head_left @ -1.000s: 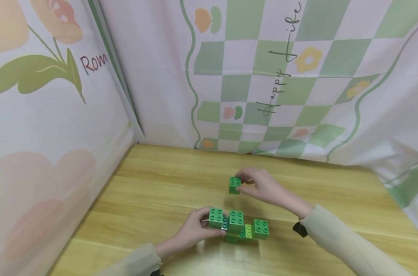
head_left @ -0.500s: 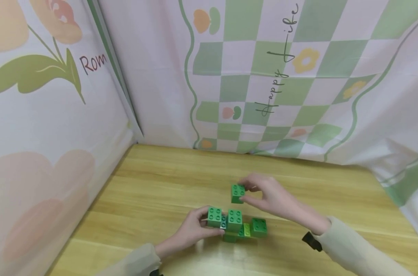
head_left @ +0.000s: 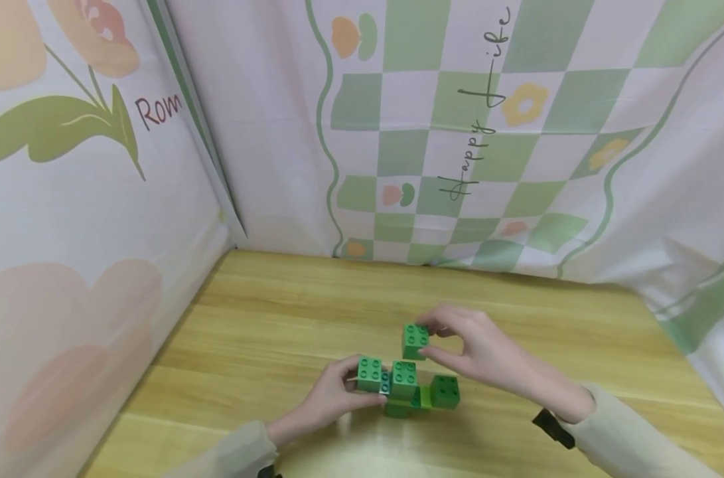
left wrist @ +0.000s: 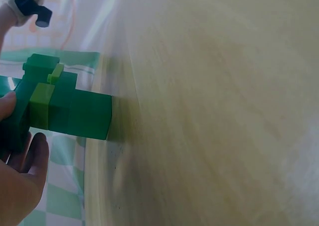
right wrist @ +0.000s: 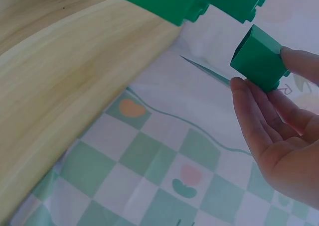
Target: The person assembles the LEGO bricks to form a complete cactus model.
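In the head view my left hand [head_left: 333, 392] grips the left end of a toy-brick assembly [head_left: 404, 380], its thumb along the near side. The assembly is mostly green studded blocks, with a lime piece [head_left: 425, 396] and a teal piece [head_left: 385, 381] between them. Just beyond it, my right hand [head_left: 478, 346] pinches a single green building block [head_left: 415, 342], studs up, apart from the assembly. The right wrist view shows thumb and fingers on opposite sides of this block [right wrist: 258, 59]. Green and lime sides of the assembly [left wrist: 75, 109] show beside the left fingers in the left wrist view.
All this happens over a light wooden table [head_left: 278, 318]. A checkered, printed curtain [head_left: 457, 133] hangs along its back edge, and another floral curtain [head_left: 99, 219] borders the left side.
My right hand has brought the green building block nearer to me and slightly right, closer to the assembly. The left hand keeps its grip, with the assembly shifted only slightly in view.
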### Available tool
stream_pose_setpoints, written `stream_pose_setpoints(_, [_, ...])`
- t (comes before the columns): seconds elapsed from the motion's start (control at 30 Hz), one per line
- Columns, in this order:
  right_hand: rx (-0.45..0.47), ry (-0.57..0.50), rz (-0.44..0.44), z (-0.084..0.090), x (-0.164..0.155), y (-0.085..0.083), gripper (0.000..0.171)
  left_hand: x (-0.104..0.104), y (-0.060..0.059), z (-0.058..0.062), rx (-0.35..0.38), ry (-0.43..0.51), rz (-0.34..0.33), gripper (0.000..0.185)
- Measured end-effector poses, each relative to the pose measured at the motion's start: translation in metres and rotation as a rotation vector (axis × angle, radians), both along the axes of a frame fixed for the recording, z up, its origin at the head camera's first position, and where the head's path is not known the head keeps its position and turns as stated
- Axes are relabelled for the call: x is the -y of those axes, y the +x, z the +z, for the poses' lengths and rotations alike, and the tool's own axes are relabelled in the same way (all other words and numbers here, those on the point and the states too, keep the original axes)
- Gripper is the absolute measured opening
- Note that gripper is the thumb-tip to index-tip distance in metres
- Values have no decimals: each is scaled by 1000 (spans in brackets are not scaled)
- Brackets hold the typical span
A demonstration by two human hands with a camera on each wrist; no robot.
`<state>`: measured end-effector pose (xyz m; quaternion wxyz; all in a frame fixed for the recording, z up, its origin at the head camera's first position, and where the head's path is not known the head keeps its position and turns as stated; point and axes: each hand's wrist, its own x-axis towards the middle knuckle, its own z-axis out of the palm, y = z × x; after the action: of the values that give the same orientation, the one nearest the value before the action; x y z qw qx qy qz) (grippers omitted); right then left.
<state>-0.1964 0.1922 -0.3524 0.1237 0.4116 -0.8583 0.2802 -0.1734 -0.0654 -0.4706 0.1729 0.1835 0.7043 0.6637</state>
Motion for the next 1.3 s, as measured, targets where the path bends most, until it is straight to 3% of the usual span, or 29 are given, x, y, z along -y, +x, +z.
stream_pose_setpoints(0.47, [4,-22,84,3,5,14,35,0,1,1,9,13,2,47])
stream_pose_setpoints(1.3, [25,-42,98,-3,10,22,37,0,2,3,2,27,-6,46])
